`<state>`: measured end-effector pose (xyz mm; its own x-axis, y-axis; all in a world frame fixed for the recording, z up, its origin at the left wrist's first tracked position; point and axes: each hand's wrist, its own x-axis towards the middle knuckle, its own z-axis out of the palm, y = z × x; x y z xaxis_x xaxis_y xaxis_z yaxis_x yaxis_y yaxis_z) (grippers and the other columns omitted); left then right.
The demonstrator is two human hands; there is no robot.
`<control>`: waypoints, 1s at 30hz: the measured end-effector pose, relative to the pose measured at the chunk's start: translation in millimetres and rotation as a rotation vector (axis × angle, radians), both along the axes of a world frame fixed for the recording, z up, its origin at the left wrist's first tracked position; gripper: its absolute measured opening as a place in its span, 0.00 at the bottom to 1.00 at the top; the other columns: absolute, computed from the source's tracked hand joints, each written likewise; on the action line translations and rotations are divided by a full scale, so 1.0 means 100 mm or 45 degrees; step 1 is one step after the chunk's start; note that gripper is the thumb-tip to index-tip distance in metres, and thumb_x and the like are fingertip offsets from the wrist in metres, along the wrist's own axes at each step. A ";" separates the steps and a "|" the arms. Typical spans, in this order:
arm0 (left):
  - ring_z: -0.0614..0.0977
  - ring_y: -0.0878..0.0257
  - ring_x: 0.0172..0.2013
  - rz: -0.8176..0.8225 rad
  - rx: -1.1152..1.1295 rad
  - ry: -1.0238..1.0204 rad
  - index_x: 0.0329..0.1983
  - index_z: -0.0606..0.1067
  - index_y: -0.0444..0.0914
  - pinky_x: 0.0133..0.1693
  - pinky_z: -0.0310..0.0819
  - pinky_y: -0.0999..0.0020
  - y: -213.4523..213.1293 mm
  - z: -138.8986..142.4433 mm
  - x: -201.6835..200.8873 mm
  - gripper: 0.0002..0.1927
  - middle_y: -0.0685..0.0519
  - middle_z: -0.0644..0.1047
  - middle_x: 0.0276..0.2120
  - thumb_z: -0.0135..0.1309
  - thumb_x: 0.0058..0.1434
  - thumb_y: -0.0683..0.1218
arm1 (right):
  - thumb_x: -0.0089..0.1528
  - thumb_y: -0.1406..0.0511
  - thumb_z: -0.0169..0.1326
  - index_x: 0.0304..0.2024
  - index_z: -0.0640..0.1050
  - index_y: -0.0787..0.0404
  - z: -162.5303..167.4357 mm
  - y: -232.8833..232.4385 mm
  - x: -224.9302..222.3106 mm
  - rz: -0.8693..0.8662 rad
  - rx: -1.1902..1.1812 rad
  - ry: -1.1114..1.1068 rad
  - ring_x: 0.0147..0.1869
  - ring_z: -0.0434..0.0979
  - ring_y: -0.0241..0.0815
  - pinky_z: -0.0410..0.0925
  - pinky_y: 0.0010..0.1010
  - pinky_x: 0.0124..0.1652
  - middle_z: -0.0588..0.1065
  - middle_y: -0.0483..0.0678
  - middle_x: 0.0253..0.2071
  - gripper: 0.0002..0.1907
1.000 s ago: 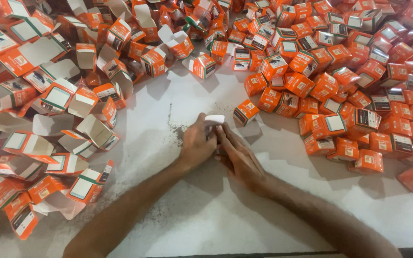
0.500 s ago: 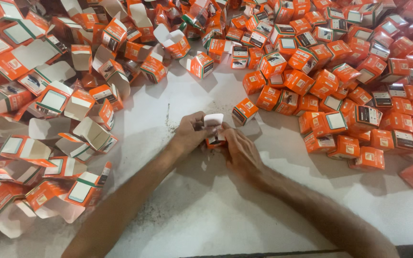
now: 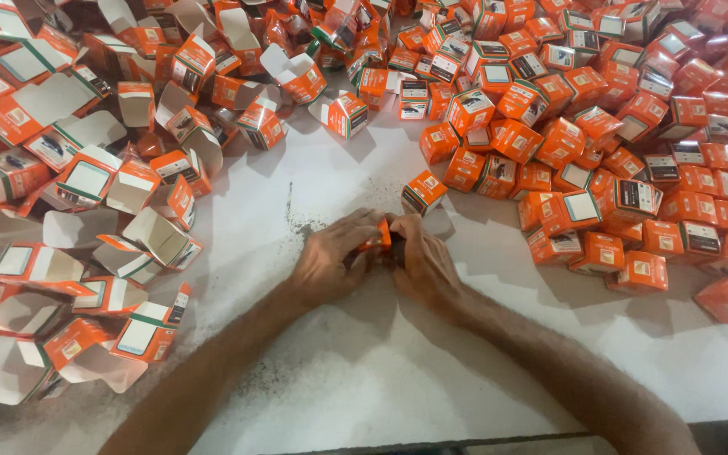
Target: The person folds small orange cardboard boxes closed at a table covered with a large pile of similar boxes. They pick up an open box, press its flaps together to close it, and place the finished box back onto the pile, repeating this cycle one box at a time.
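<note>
We see our left hand (image 3: pixel 326 265) and right hand (image 3: pixel 425 263) pressed together around a small orange box (image 3: pixel 378 238) on a white desk (image 3: pixel 364 371). Open, unfolded boxes (image 3: pixel 86 181) heap at left; closed orange boxes (image 3: pixel 600 126) pile at right, one closed box (image 3: pixel 424 192) just beyond our fingers.
</note>
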<state>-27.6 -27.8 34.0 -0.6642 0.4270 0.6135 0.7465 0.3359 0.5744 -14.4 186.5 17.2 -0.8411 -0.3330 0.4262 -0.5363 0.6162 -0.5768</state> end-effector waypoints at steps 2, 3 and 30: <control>0.78 0.46 0.64 -0.008 0.057 -0.061 0.48 0.77 0.35 0.64 0.74 0.56 0.02 -0.05 -0.01 0.14 0.44 0.78 0.59 0.57 0.58 0.36 | 0.54 0.74 0.62 0.50 0.62 0.62 0.00 0.00 0.00 0.004 -0.023 0.015 0.48 0.78 0.70 0.71 0.52 0.42 0.77 0.63 0.47 0.28; 0.78 0.47 0.64 -0.016 0.084 -0.091 0.48 0.78 0.36 0.64 0.75 0.57 0.02 -0.07 -0.03 0.12 0.45 0.78 0.59 0.57 0.60 0.36 | 0.55 0.73 0.63 0.50 0.61 0.62 0.01 -0.01 -0.01 0.003 -0.035 0.024 0.48 0.78 0.70 0.71 0.52 0.42 0.77 0.63 0.47 0.27; 0.72 0.37 0.53 0.658 -0.241 -0.129 0.63 0.65 0.37 0.50 0.68 0.45 0.18 0.10 -1.81 0.35 0.39 0.69 0.57 0.62 0.52 0.44 | 0.67 0.55 0.57 0.68 0.67 0.65 0.61 0.42 -0.49 -0.498 0.759 0.393 0.77 0.59 0.56 0.45 0.63 0.73 0.63 0.59 0.70 0.32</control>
